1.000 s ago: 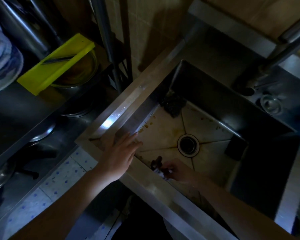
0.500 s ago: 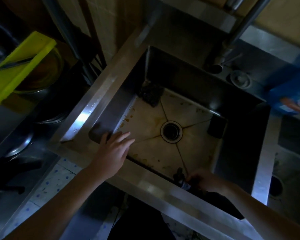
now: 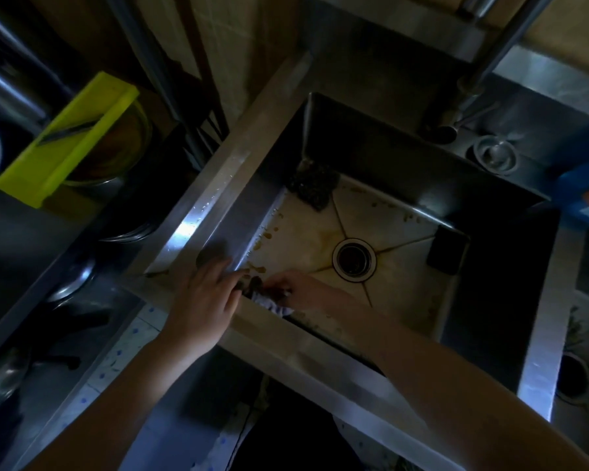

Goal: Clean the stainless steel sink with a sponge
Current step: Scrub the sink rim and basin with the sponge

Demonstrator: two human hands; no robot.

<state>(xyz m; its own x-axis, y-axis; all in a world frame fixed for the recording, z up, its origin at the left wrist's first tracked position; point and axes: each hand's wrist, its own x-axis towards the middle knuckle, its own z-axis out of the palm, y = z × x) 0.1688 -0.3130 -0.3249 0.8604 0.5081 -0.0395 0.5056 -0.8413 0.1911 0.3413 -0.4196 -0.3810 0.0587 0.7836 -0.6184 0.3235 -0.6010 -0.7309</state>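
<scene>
right hand (image 3: 303,291) slid left; sponge (image 3: 271,303) gripped under it, beside left hand (image 3: 203,300).

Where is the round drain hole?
In the head view, the drain sits at the centre of the sink, near the right hand gripping the sponge.

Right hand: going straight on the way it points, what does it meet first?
Likely the sink's left wall at the near corner. The right hand, gripping a pale sponge, points that way. The left hand overlaps that line but seems higher, on the rim; depth unclear.
</scene>
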